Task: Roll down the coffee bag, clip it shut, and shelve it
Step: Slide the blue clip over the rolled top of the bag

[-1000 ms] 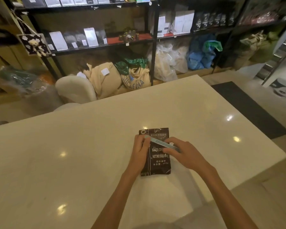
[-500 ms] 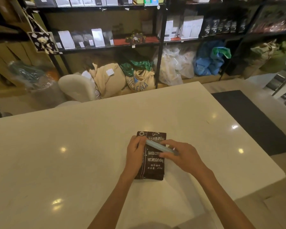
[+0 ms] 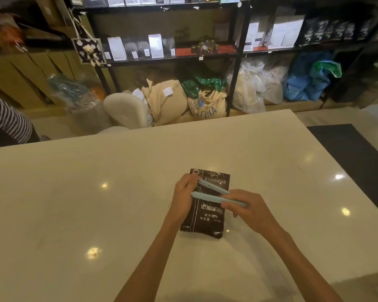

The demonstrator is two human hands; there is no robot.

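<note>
1. Left hand: fingers curled around the left end of the upper arm of a pale blue bag clip; the hand rests against the left edge of the bag.
2. Coffee bag: dark brown to black, glossy, lying flat on the table between the two hands. White print reads "NET WEIGHT 454g" with lines of Chinese characters below it. Its far end carries a logo panel; whether that end is rolled cannot be told.
3. Bag clip: two long thin arms, spread apart at the left hand and meeting at the right hand, held above the upper part of the bag and slanting across it.
4. Right hand: fingers pinched narrowly on the right, hinged end of the clip, just right of the bag.
5. Table: cream, polished, with ceiling lights reflected around both hands.
6. Room, beyond the hands: black metal shelving with white and dark retail bags, small jars, burlap sacks and plastic bags at floor level. A striped sleeve shows far left; a dark floor mat lies far right.
</note>
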